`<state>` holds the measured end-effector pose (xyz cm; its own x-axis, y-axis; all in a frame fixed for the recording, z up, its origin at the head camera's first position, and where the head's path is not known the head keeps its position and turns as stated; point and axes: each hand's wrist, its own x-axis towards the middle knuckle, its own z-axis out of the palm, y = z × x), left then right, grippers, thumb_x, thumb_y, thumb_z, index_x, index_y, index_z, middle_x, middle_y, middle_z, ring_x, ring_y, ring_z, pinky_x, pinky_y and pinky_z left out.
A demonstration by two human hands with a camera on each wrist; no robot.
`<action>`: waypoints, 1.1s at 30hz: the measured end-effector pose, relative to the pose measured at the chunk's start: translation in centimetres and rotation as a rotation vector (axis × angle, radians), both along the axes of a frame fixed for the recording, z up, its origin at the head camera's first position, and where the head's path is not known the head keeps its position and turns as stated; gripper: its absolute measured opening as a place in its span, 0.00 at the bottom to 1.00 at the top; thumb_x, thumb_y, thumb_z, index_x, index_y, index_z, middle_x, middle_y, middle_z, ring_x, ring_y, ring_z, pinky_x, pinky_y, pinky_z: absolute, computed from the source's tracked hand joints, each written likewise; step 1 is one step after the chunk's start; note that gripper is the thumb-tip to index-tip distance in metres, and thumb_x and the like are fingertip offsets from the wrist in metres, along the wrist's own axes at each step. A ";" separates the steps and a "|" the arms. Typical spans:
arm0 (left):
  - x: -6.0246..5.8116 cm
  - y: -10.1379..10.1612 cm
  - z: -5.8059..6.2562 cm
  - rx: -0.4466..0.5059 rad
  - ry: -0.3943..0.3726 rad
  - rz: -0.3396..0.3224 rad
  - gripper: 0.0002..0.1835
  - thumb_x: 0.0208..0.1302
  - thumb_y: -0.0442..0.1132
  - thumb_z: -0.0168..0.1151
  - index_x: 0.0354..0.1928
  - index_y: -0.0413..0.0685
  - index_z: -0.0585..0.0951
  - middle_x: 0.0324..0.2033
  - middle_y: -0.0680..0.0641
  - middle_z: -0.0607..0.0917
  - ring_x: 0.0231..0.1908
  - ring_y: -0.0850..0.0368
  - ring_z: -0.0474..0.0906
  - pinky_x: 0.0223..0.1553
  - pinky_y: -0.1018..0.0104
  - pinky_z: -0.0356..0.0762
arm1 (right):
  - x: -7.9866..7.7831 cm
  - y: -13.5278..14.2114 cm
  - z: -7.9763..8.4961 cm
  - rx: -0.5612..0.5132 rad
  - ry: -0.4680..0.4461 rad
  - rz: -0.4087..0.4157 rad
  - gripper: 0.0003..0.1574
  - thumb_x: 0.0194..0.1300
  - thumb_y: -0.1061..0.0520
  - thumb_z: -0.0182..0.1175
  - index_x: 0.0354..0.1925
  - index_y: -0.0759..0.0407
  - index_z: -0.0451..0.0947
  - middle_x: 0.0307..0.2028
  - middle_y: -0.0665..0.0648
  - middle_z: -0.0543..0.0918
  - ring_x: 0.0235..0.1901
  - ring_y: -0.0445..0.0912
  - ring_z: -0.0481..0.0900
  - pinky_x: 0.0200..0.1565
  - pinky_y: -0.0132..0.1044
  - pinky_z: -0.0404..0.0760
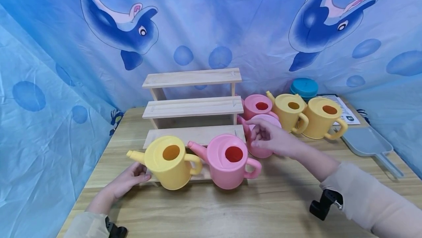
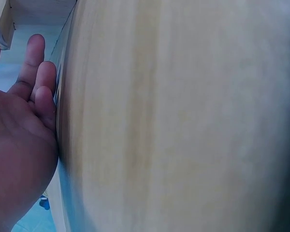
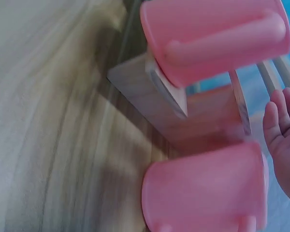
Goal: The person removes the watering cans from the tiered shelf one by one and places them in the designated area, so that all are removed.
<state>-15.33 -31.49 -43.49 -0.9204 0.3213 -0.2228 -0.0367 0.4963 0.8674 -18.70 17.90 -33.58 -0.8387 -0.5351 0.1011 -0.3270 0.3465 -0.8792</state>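
A yellow watering can (image 1: 169, 172) and a pink watering can (image 1: 227, 172) stand side by side on the lowest step of a wooden tiered stand (image 1: 192, 107). My left hand (image 1: 123, 183) is at the left end of that step, beneath the yellow spout; its outer fingers extend loosely in the left wrist view. Above another pink watering can (image 3: 203, 191), standing on the table right of the stand, is my right hand (image 1: 273, 139). Its fingers bend slightly in the head view. In the right wrist view they appear fairly straight, apart from the can's wall.
Behind the right hand stand a further pink watering can (image 1: 255, 102) and two yellow ones, one (image 1: 288, 111) beside the other (image 1: 318, 120). A blue round container (image 1: 304, 87), a printed sheet (image 1: 347, 113) and a grey dustpan (image 1: 367, 141) lie farther right. A blue dolphin-print cloth (image 1: 257, 21) hangs behind.
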 end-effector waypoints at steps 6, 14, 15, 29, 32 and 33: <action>0.1 -0.1 -0.1 0.001 0.012 -0.001 0.26 0.65 0.40 0.58 0.60 0.42 0.61 0.40 0.40 0.71 0.38 0.51 0.69 0.36 0.63 0.71 | 0.7 -0.8 0.3 0.035 -0.054 0.067 0.46 0.52 0.56 0.70 0.66 0.54 0.60 0.39 0.59 0.71 0.41 0.54 0.69 0.38 0.37 0.76; 0.0 -0.1 -0.1 0.008 0.017 -0.011 0.26 0.65 0.39 0.57 0.61 0.41 0.60 0.40 0.40 0.71 0.39 0.51 0.68 0.37 0.63 0.70 | 1.3 -1.6 0.1 0.035 -0.096 0.129 0.51 0.49 0.56 0.72 0.67 0.53 0.56 0.38 0.60 0.69 0.40 0.54 0.69 0.38 0.37 0.75; 0.0 -0.1 -0.1 0.009 0.019 -0.015 0.26 0.66 0.39 0.57 0.62 0.41 0.60 0.40 0.40 0.71 0.39 0.51 0.68 0.37 0.63 0.70 | 1.3 -1.6 0.0 0.037 -0.102 0.133 0.52 0.49 0.55 0.72 0.67 0.52 0.56 0.38 0.60 0.69 0.40 0.54 0.69 0.38 0.37 0.75; -0.1 0.0 -0.1 -0.003 0.023 -0.014 0.27 0.65 0.40 0.58 0.62 0.41 0.60 0.40 0.40 0.70 0.40 0.51 0.68 0.38 0.64 0.69 | 2.0 -1.3 -0.4 0.073 -0.142 0.110 0.54 0.49 0.53 0.73 0.68 0.54 0.54 0.44 0.58 0.70 0.42 0.54 0.69 0.38 0.40 0.78; 0.0 -0.1 -0.1 -0.004 0.019 -0.014 0.27 0.65 0.40 0.57 0.62 0.41 0.60 0.41 0.40 0.70 0.40 0.51 0.68 0.38 0.64 0.69 | 2.1 -1.1 -0.4 0.083 -0.137 0.089 0.54 0.49 0.52 0.73 0.68 0.53 0.55 0.45 0.58 0.70 0.43 0.53 0.69 0.38 0.42 0.78; 0.0 -0.1 -0.1 -0.003 0.016 -0.013 0.27 0.65 0.40 0.57 0.62 0.41 0.60 0.40 0.40 0.70 0.40 0.51 0.68 0.38 0.64 0.69 | 2.1 -1.0 -0.4 0.089 -0.133 0.082 0.53 0.49 0.52 0.73 0.68 0.53 0.55 0.46 0.57 0.70 0.44 0.53 0.69 0.39 0.43 0.78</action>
